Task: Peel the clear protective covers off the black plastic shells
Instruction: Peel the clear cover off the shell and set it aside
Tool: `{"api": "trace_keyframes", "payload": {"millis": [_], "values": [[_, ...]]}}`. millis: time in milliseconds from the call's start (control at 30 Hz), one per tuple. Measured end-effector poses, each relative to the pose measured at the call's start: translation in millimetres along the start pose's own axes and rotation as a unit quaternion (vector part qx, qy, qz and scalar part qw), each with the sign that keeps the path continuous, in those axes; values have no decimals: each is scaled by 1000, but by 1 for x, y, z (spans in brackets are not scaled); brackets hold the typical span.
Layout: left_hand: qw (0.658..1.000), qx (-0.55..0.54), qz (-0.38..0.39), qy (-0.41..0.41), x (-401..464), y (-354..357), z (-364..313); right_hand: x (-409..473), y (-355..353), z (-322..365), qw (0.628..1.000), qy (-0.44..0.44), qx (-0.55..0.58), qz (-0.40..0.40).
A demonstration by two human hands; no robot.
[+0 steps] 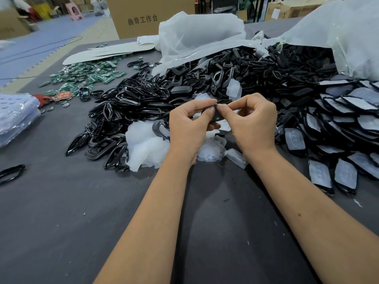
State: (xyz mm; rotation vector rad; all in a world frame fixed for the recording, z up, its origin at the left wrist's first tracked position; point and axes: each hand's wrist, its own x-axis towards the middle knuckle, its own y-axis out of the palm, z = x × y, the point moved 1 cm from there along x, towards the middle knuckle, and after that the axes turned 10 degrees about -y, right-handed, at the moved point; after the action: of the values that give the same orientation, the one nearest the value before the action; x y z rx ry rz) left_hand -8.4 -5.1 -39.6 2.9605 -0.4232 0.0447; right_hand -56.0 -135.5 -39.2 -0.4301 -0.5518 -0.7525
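Both hands meet over the middle of the dark table. My left hand [188, 124] grips a small black plastic shell [215, 115] from its left side. My right hand [251, 119] pinches at the shell's upper edge with thumb and forefinger; the fingers hide most of the shell and whether a clear cover is on it. Under the hands lies a heap of peeled clear covers [147, 144]. To the right spreads a stack of black shells with clear covers on them [344, 128].
A big pile of bare black shells and frames [164, 95] fills the middle. Green circuit boards [86, 76] lie at the far left, white bags [201, 35] and a cardboard box [147, 15] behind. A plastic packet [16, 117] sits at the left edge.
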Motion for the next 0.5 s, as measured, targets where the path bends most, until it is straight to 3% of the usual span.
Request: {"api": "trace_keyframes", "payload": {"millis": [333, 500], "values": [[1000, -5, 16, -7, 0, -3, -2, 1, 0, -10, 995, 69, 75, 8], [1000, -7, 12, -4, -1, -3, -3, 2, -3, -9, 972, 147, 180, 38]]}}
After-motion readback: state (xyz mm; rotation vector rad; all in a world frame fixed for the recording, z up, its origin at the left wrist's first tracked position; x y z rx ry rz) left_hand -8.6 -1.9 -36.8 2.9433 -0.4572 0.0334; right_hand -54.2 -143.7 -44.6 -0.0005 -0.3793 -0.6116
